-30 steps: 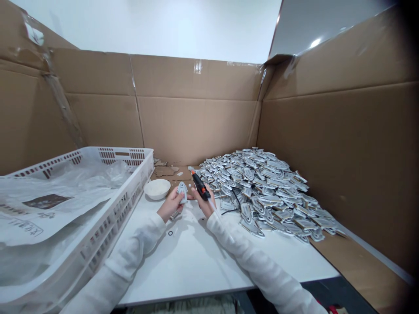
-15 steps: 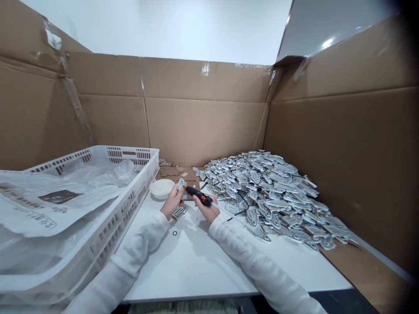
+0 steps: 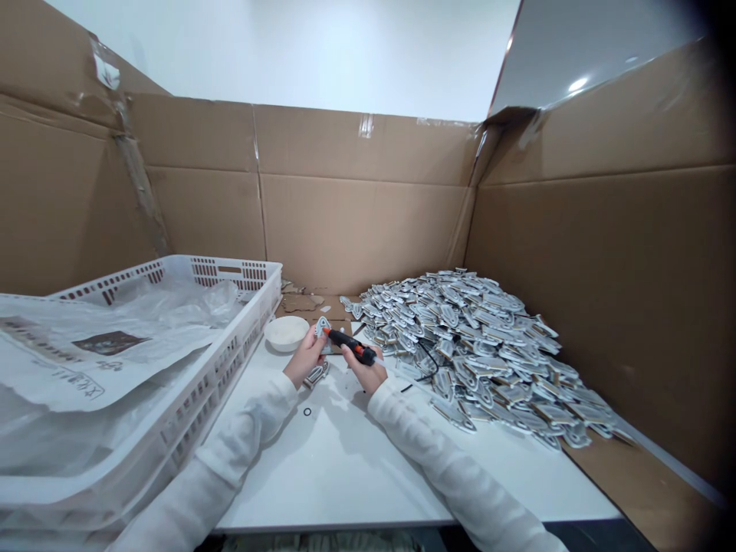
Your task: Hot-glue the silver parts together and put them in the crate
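Cardboard [image 3: 368, 230] walls in your worktop [image 3: 345, 475], with a crate [image 3: 231, 337] on your left and a heap [image 3: 465, 345] on your right.
The white slotted crate holds crumpled clear plastic [image 3: 172, 299] with a printed sheet [image 3: 161, 354] over it; the heap is of flat grey-and-white pieces, piled loose. Just beyond your left hand [image 3: 307, 359] stands a white bowl [image 3: 279, 346], upright; what it holds is too pale to tell. Your right hand [image 3: 366, 372] is closed around a black-and-orange glue gun [image 3: 350, 343], its orange tip at the piece [image 3: 322, 325] your left hand pinches above the worktop, near the bowl; you cannot tell whether they touch. Another piece [image 3: 316, 374] lies beside your left hand, and nearer you, a small dark ring [image 3: 307, 412].
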Tool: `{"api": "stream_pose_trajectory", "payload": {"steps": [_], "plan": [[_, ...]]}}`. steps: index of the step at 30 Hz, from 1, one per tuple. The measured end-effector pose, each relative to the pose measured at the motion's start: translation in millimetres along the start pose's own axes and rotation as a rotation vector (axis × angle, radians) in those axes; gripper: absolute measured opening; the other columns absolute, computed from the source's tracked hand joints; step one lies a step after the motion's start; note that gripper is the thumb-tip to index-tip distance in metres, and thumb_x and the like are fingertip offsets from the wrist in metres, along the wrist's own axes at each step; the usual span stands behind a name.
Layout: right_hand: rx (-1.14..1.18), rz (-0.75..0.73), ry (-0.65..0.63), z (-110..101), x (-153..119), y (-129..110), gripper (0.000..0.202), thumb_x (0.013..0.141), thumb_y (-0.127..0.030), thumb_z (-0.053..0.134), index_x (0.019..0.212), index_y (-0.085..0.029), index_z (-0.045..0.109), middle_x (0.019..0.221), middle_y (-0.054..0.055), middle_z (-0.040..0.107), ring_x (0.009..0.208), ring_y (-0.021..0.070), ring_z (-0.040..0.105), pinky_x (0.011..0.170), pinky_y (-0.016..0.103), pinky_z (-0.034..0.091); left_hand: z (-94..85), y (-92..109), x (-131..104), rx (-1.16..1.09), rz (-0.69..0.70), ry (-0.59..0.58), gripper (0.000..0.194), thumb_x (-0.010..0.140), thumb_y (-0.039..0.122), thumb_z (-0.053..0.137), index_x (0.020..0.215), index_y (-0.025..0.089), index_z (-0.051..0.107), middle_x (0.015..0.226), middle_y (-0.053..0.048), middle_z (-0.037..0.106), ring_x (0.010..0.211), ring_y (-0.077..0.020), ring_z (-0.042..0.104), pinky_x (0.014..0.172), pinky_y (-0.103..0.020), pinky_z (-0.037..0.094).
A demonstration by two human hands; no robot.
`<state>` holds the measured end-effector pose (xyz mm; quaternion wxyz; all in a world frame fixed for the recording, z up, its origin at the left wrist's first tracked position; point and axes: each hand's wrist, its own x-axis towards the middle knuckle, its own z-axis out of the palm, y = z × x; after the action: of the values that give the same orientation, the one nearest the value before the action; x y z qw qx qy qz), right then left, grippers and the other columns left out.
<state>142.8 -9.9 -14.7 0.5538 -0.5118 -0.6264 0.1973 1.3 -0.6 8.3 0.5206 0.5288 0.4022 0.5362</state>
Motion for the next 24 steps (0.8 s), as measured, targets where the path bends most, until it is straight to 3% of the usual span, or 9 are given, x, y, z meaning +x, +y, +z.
{"api": "stream_pose_trajectory", "payload": {"steps": [19, 24], "plan": [[-0.055, -0.048, 0.022, -1, 3, -1, 0.036, 0.069, -0.049, 0.051, 0.048, -0.020, 0.049, 0.044, 0.000, 0.049, 0.044, 0.0144, 0.047, 0.048, 0.026, 0.035, -2.7, -8, 4, 0.010, 0.024, -0.027, 0.040, 0.069, 0.045, 0.058, 0.097, 0.019, 0.046, 0.064, 0.006, 0.041, 0.044, -0.0036, 0.033, 0.039, -0.014, 0.028], [-0.089, -0.135, -0.053, -2, 1, -5, 0.035, 0.072, -0.047, 0.049, 0.050, -0.020, 0.051, 0.047, -0.001, 0.049, 0.046, 0.0132, 0.043, 0.048, 0.025, 0.033, -0.6, -7, 4, -0.024, 0.044, -0.022, 0.032, 0.070, 0.042, 0.057, 0.087, 0.018, 0.044, 0.059, 0.008, 0.035, 0.041, -0.0031, 0.032, 0.036, -0.014, 0.024]]}}
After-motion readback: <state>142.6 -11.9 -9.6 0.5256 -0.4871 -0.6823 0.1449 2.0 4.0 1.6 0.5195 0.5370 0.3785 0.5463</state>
